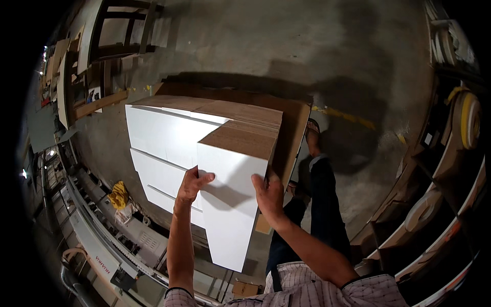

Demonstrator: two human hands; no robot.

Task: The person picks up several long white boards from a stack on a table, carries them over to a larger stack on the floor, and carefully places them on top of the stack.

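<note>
A stack of narrow white panels (pixel 230 194) with raw brown board edges stands higher than the white panels around it. Both hands grip the stack from opposite sides. My left hand (pixel 191 185) is at its left edge, thumb laid over the white top face. My right hand (pixel 269 196) clasps the right edge, its thumb also on top and its other fingers partly hidden down the side. To the left lie lower piles of wider white panels (pixel 158 138), side by side. Brown sheet board (pixel 294 123) shows beneath and beyond the piles.
At the left runs a long machine (pixel 97 245) with a rail, a yellow cloth (pixel 118 195) lying on it. Wooden frames (pixel 123 30) stand at the far left. Shelving on the right holds rolls of edge strip (pixel 468 120). My legs (pixel 322 204) are right of the stack.
</note>
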